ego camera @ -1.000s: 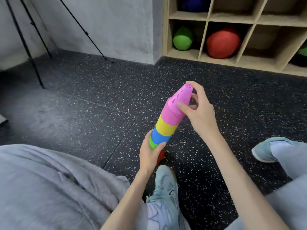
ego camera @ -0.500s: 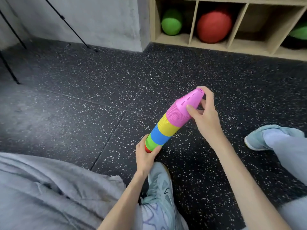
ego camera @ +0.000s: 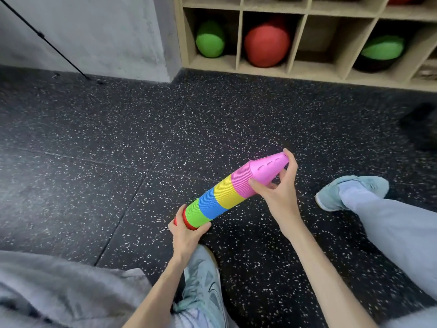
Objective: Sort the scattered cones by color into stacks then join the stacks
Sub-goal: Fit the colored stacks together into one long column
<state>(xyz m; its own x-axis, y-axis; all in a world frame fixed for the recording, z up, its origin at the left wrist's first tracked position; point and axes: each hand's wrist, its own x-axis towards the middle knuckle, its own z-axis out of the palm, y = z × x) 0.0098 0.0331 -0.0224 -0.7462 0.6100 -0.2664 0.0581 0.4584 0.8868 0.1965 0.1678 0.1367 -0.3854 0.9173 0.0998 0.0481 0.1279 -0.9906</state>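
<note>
The cone stack (ego camera: 230,190) is one long joined column, held off the floor (ego camera: 94,143) between both hands and tilted, its wide end low at the near left, its narrow tip raised to the far right; the left hand (ego camera: 186,232) has its grip curled round the wide base, thumb and fingers wrapped on the red and green rings; the right hand (ego camera: 277,185) pinches the pink end, thumb on the near side, fingers hooked over the tip.

Along the far wall stands a wooden cubby shelf (ego camera: 293,74); its lower row holds a green ball (ego camera: 209,41) in the left compartment, a red ball (ego camera: 267,43) in the next one, a compartment whose contents I cannot make out, then a green and black ball (ego camera: 380,54) further right; the upper row is cut off by the frame.

The stack runs in colour bands from base to tip: a thin red rim, green, blue, yellow, then a long pink section (the rims packed so tight they read as fine ribbing); the topmost pink cone is smooth, with a row of small slots along its side.

Below the stack lies speckled black rubber floor; a pale blue-green shoe (ego camera: 203,287) sits near, just under the left hand, another shoe (ego camera: 350,191) to the right; grey trouser legs (ego camera: 399,233) frame both sides.
</note>
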